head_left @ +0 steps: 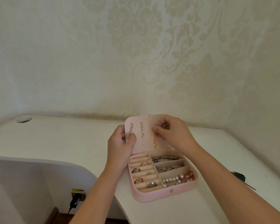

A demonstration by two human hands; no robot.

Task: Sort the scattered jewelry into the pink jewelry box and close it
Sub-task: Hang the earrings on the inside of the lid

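White worktop point(55, 139), far left: 1 round cable hole point(24, 119); below its edge, 1 black charger point(75, 201) plugged in by the floor. Left hand point(121, 143): curled round the left edge of the lid point(145, 143), thumb on the inner face, holding it upright. Lid, inner face: 2 crystal drop earrings point(142, 129) hanging side by side, the left one partly behind the thumb; to their right, 1 gold earring point(154, 140) hanging lower. Right hand point(173, 133): thumb and fingers pinching the top of the gold earring against the lid; whether its post is through a hole cannot be told. Pink jewelry box point(162, 196): open, at the middle of the worktop; ring rolls point(144, 172) on its left with about 5 rings, 3 trays on its right with bead bracelets and 1 pearl bracelet point(171, 180); snap stud point(171, 190) on the front wall. Far right: 1 dark green object point(238, 175), not identifiable. Handling note, as a judgement: sorting looks nearly done. Keep the lid braced from behind, push the post straight through 1 hole, check that it hangs free of the hinge, then lower the lid slowly so that no drop catches in the seam, and press the snap.
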